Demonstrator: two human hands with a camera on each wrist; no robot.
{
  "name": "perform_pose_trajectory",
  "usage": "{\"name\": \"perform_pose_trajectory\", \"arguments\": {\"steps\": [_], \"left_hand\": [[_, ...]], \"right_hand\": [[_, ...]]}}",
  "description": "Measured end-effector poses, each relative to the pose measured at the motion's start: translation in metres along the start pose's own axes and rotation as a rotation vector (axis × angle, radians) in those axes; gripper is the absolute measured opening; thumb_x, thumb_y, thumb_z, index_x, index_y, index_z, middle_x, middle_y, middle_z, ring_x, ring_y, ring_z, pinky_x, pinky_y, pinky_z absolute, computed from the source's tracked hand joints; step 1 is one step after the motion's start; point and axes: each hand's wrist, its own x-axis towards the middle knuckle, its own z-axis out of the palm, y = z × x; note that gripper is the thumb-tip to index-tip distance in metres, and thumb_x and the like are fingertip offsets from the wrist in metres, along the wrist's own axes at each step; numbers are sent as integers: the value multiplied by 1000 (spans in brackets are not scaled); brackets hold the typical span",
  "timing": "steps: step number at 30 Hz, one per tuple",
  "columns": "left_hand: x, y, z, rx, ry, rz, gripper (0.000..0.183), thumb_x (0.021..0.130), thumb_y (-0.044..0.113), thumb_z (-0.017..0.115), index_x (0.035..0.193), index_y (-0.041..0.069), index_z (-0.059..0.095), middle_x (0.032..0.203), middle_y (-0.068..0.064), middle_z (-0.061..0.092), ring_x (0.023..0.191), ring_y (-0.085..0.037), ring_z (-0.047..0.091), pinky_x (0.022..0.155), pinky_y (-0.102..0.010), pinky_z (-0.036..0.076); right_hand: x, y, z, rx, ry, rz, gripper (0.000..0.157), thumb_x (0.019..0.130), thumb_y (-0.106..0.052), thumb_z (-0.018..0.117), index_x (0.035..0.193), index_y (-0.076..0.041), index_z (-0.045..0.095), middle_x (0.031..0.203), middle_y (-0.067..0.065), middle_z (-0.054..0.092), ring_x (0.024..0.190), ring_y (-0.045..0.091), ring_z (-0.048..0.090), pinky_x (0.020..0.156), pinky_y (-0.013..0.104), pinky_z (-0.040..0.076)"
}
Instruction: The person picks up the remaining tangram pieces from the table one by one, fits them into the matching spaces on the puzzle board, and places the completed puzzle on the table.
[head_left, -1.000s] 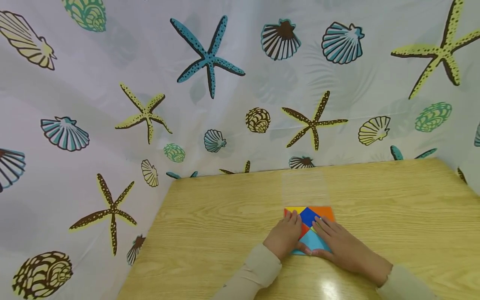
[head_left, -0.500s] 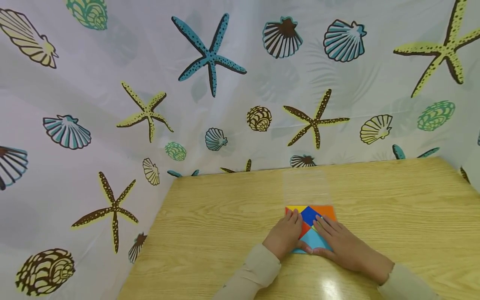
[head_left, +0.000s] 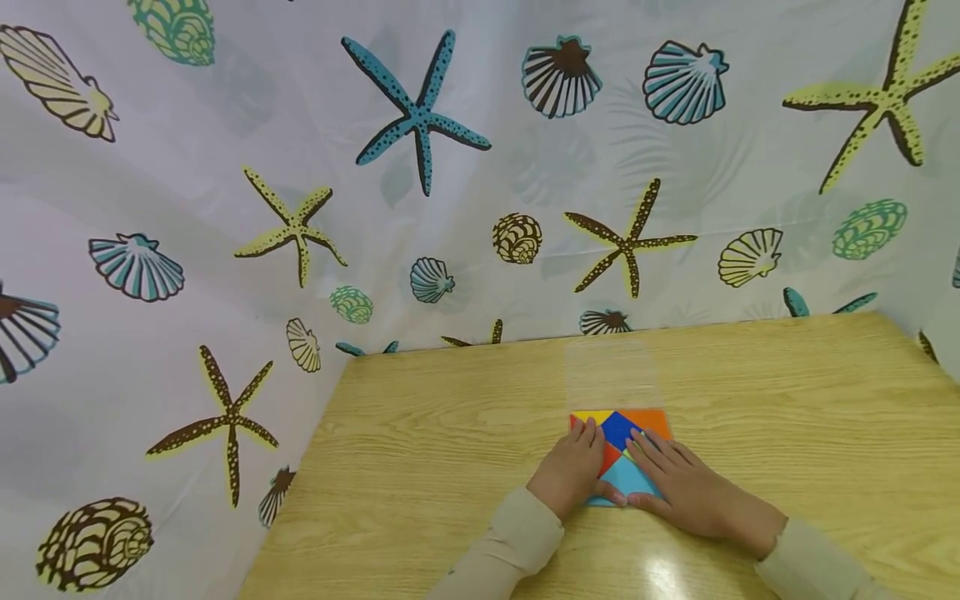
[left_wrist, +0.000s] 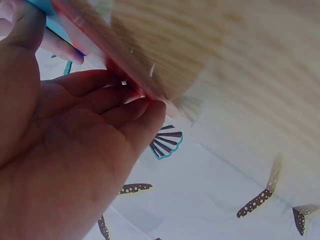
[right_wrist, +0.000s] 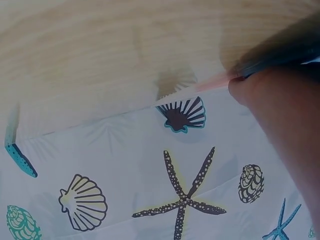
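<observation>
A flat tangram square (head_left: 621,431) lies on the table, its pieces blue, orange, yellow, red and light blue. My left hand (head_left: 576,467) rests on its left side, fingers pointing away from me. Across the right side lies my right hand (head_left: 690,492), fingers extended over the pieces. Both thumbs meet near the front edge, over the light blue piece (head_left: 630,477). The left wrist view shows the left hand (left_wrist: 75,130) with fingertips at the square's red edge (left_wrist: 117,65). In the right wrist view, part of the right hand (right_wrist: 280,110) touches the square's dark edge. The hands cover some pieces.
A faint clear plastic strip (head_left: 611,371) stretches from the square's far edge toward the back of the wooden table (head_left: 435,433). A white curtain (head_left: 487,183) printed with starfish and shells stands behind the table and along its left side. Light glares near the front.
Both hands keep their places on the tangram square. Only the head view shifts very slightly.
</observation>
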Motion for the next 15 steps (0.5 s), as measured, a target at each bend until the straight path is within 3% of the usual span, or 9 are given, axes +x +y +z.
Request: {"name": "perform_pose_trajectory", "arguments": {"steps": [6, 15], "left_hand": [[-1, -3, -2, -12, 14, 33, 96, 75, 72, 39, 144, 5, 33, 147, -9, 33, 135, -20, 29, 105, -27, 30], [4, -11, 4, -23, 10, 17, 96, 75, 74, 34, 146, 9, 30, 150, -6, 27, 137, -19, 24, 106, -27, 27]], "right_hand": [[-1, -1, 1, -15, 50, -22, 72, 93, -53, 43, 143, -2, 33, 148, 17, 27, 135, 38, 23, 108, 53, 14], [9, -2, -9, 2, -38, 18, 75, 93, -55, 40, 146, -4, 26, 153, 13, 16, 138, 36, 15, 107, 55, 15]]}}
